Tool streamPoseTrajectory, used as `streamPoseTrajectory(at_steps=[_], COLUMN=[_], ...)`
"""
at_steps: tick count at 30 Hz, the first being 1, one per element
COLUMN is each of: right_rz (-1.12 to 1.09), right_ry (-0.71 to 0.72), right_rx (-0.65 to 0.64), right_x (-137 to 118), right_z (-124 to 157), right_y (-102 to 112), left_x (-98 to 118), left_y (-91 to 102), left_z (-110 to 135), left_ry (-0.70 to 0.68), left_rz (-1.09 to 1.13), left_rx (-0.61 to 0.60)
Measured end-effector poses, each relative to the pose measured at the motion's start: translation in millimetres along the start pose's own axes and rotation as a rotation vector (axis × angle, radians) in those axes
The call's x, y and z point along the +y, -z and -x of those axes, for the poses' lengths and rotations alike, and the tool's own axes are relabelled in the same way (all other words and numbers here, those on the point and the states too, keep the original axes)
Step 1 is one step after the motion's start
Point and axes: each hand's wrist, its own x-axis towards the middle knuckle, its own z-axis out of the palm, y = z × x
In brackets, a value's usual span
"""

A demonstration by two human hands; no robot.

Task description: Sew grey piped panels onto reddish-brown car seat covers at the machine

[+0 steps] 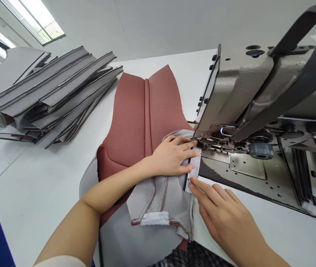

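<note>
A dark red perforated leather panel (135, 115) with a centre seam lies on the white table, its near end folded over to show grey mesh backing (160, 193). My left hand (171, 155) lies flat on the grey backing, fingers stretched toward the sewing machine's presser foot (202, 141). My right hand (224, 215) rests just below it, its fingertips pressing the fabric's edge strip (194, 168) in front of the needle area. Neither hand grips anything.
The grey industrial sewing machine (247, 85) fills the right side, with its metal bed plate (247, 167). A stack of several grey trim pieces (52, 96) lies at the back left on the white table (35, 185). A window shows at top left.
</note>
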Motion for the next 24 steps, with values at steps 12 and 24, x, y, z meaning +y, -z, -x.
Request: streamPoseTrajectory(at_steps=[12, 24], right_rz=[-0.039, 0.129], right_ry=[0.026, 0.037], right_rx=[-0.026, 0.005], right_x=[24, 47], right_z=[-6, -27], right_y=[5, 0], left_x=[14, -28], left_y=[1.9, -10.0], left_z=[50, 14], left_ry=[-0.237, -0.354], left_rz=[0.120, 0.131], left_rx=[0.052, 0.121])
